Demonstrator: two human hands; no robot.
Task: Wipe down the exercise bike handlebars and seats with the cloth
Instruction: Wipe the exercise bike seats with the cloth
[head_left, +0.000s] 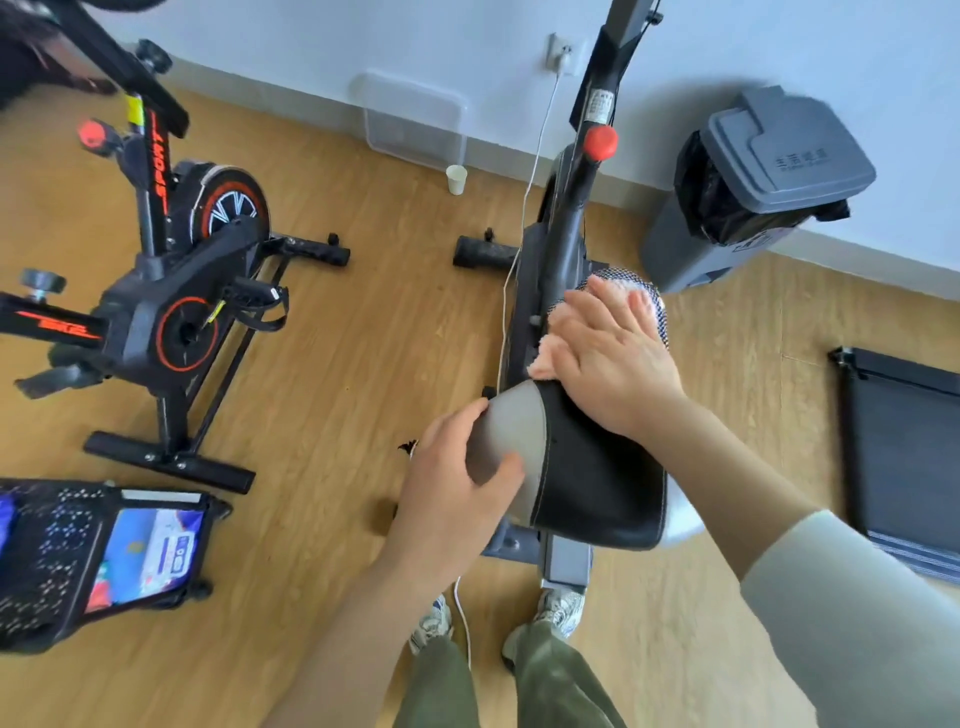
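A black and grey bike seat (592, 467) fills the middle of the view, on a grey exercise bike (561, 249) that runs up toward the wall. My left hand (452, 499) grips the seat's grey left side, thumb on top and fingers curled round the edge. My right hand (608, 353) lies flat with straight fingers on a pink fluffy cloth (550, 358), pressing it onto the seat's patterned nose. Most of the cloth is hidden under that hand.
A second black and red exercise bike (176, 291) stands at left. A grey lidded bin (748, 187) is by the wall at right, a paper cup (456, 179) and a clear box (410, 124) behind. A wheeled cart (93, 556) sits lower left, a dark mat (904, 457) at right. A white cable (524, 218) trails down the floor.
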